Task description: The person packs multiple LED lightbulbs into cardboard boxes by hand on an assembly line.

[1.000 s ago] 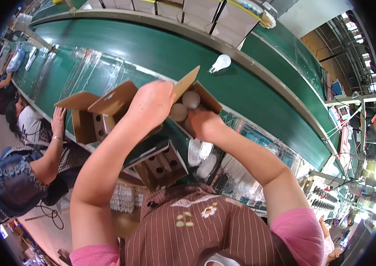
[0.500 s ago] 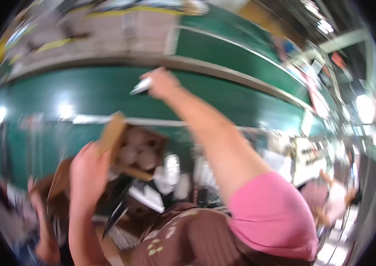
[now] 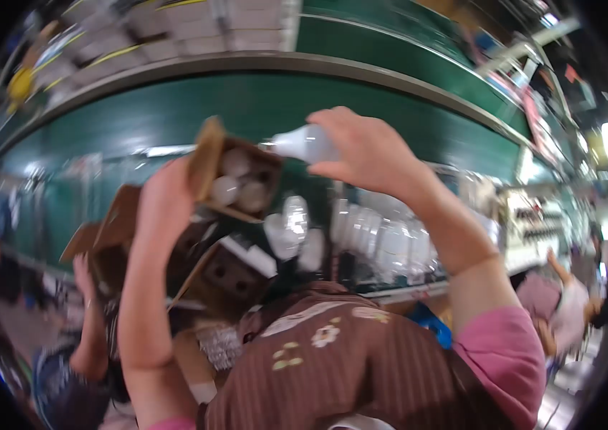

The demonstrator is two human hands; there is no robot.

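Fingers [image 3: 350,140] of the right hand [image 3: 368,150] are clamping a white bulb [image 3: 304,143] while the left hand [image 3: 164,208] is gripping the tilted carton [image 3: 236,179], risking loaded bulbs [image 3: 236,186] spilling out.

A factory packing line: a long green conveyor belt [image 3: 175,115] with a grey metal rim, stacked brown cardboard cartons [image 3: 232,276], co-workers alongside
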